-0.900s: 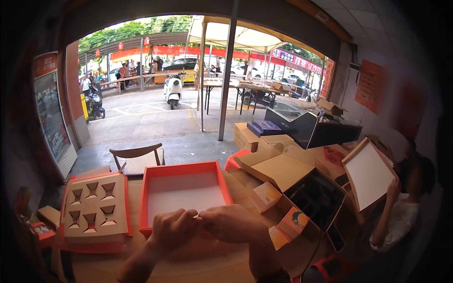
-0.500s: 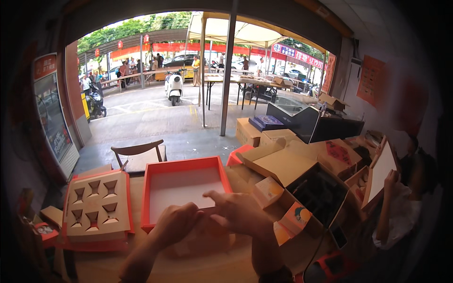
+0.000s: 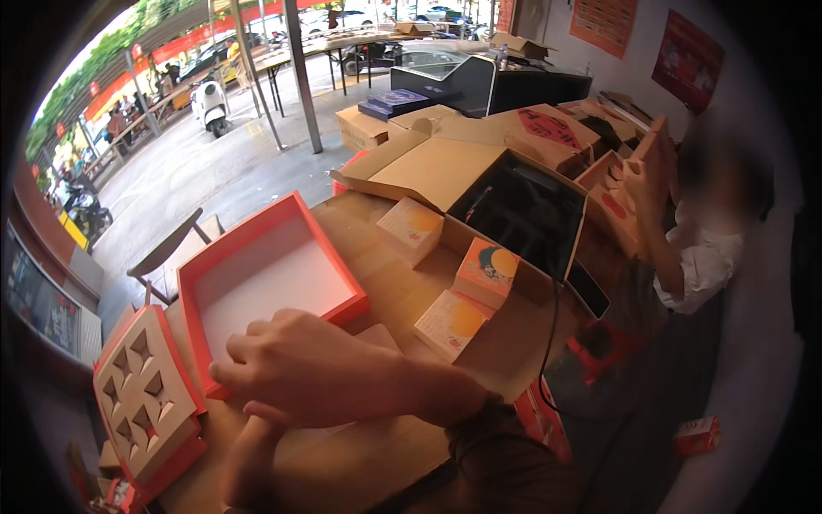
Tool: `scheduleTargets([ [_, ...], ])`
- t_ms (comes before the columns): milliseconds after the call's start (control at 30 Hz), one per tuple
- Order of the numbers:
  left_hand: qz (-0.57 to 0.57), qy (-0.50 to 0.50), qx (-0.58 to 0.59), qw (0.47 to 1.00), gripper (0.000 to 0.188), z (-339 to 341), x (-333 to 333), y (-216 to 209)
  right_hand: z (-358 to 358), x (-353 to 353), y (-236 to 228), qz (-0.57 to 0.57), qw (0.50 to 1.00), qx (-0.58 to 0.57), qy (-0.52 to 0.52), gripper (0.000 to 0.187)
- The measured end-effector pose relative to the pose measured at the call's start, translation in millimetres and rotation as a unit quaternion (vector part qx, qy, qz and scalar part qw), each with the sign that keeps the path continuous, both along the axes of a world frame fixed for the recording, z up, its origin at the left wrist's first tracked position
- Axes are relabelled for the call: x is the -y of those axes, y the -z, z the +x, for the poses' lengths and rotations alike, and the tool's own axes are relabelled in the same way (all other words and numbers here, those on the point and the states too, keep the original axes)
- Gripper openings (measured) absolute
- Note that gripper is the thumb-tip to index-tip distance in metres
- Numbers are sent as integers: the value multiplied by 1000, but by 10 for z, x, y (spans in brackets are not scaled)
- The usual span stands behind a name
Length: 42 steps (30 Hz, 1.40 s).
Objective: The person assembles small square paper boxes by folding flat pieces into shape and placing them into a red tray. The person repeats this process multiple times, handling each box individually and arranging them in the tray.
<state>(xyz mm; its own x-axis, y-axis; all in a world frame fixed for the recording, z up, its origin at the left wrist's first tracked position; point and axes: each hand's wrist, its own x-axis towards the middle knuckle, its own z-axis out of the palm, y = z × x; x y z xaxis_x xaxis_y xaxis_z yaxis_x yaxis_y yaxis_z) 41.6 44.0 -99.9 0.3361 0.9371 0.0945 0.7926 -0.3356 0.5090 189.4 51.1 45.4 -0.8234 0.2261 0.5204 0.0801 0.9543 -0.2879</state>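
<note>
A shallow orange-red box [image 3: 336, 294] with a whitish floor lies on the wooden table in front of me. My right hand [image 3: 304, 364] is closed over the box's near side, its fingers curled; what they grip, if anything, is hidden. Below it, my left hand [image 3: 257, 441] comes up close against the right one. Its thumb shows, but the other fingers are covered by the right hand. A flat tan piece of card [image 3: 378, 337] shows behind my right wrist; I cannot tell whether a hand touches it.
Left stands a box with a brown cutout insert [image 3: 141, 390]. Right are small orange-and-white cartons [image 3: 451, 325], a large open carton [image 3: 428, 167] with a black interior, and a phone [image 3: 588, 289]. Another person [image 3: 706, 248] handles a box at far right. A chair [image 3: 175, 253] stands beyond the table.
My view has swung right and tilted down, so the scene sits further left. My right hand's fingers, stretched before, are now curled, and it covers most of my left hand.
</note>
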Motion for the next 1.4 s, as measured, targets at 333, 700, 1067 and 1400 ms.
scheduleTargets([
  [333, -50, -43, -15, 998, 37, 172, 305, 7, -433, 268, -16, 25, 989, -137, -56, 14],
  [700, -173, -68, -249, 950, 51, 396, 338, -242, -842, 315, -154, -171, 893, -374, -184, 15],
  [1067, 94, -63, -40, 993, 40, 618, -168, -964, -455, 443, -327, -213, 806, -474, -284, 14],
  [1400, 107, -41, -7, 993, 91, 1197, -1498, -627, 7, -18, -274, -363, 724, -508, -295, 13],
])
